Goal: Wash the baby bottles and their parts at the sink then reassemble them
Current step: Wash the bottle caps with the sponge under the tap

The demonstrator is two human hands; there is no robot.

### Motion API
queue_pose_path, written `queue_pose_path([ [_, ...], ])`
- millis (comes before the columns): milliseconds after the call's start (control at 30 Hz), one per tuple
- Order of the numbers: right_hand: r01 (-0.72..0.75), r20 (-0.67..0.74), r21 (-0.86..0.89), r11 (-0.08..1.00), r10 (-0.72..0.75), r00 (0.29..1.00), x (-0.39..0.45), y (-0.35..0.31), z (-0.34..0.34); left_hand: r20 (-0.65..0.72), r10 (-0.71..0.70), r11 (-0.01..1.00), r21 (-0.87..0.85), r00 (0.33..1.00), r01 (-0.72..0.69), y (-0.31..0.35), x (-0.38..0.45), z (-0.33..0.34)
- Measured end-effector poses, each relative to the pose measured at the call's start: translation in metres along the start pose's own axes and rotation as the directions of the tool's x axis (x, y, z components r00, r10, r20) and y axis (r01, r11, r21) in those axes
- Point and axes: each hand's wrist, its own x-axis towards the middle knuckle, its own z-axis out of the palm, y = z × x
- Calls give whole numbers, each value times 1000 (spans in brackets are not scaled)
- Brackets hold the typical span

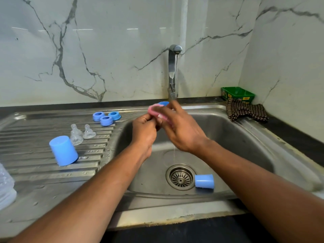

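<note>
Over the sink basin (236, 137), my right hand (182, 132) grips a pink sponge (154, 110) wrapped against a blue cap (164, 103), of which only the top edge shows. My left hand (143, 132) pinches the near end of that bundle; most of the cap is hidden. A second blue cap (204, 181) lies on its side beside the drain (181, 177). A third blue cap (63, 150) stands on the drainboard (35, 172). Behind it are three clear nipples (76, 135) and three blue rings (106, 120). Clear bottles (6, 188) show at the left edge.
The tap (173, 72) runs a thin stream of water past my right hand into the basin. A green box (237, 94) and a checked cloth (245, 111) sit at the back right corner. Marble walls close off the back and right.
</note>
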Motion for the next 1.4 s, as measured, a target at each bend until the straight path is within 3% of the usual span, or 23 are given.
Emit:
queue_pose_path([
  [33, 31, 36, -36, 999, -29, 999, 1, -2, 1, -5, -11, 999, -38, 1000, 11, 2, 0, 0],
  [167, -134, -116, -40, 990, 129, 985, 13, 6, -1, 38, -50, 993, -101, 998, 54, 6, -2, 0],
  [267, 41, 28, -94, 995, -39, 999, 2, 3, 1, -3, -93, 984, -152, 996, 91, 9, -2, 1],
  [400, -97, -99, -106, 990, 87, 991, 11, 9, -8, 51, -136, 978, -154, 989, 142, 11, -2, 1],
  [533, 81, 44, -177, 981, -75, 996, 3, 12, -8, 31, -160, 979, -123, 987, 163, 16, -6, 1],
  [633, -90, -136, -176, 980, 66, 988, 9, 18, -12, -9, -177, 984, -24, 984, 177, 18, -6, -1],
  [700, -76, -141, -120, 990, 59, 988, 6, 17, -11, -27, -174, 985, 2, 984, 175, 19, -4, -1],
  [800, 78, -32, -97, 992, -81, 996, -1, 7, -3, -31, -183, 974, -139, 983, 178, 26, 0, -1],
  [933, -47, -116, -114, 992, 34, 993, 9, 8, -5, -85, -223, 954, -224, 971, 200, 29, 7, -8],
  [1067, 147, 91, -111, 983, -137, 986, 1, 3, -1, -20, -261, 912, -332, 965, 239, 31, 4, -9],
  [1200, -27, -193, -6, 1000, 25, 981, 9, 9, -7, -16, -288, 891, -370, 957, 262, 32, 7, -10],
  [1267, 48, -84, -22, 999, -49, 995, 3, 7, -7, -2, -307, 874, -397, 952, 281, 32, 6, -10],
  [1333, 79, 72, -165, 983, -68, 995, -1, 2, -5, 18, -315, 856, -426, 949, 292, 33, 6, -11],
  [1400, -50, -49, -185, 982, 41, 998, 6, 4, -2, 22, -309, 853, -437, 951, 287, 34, 9, -14],
])
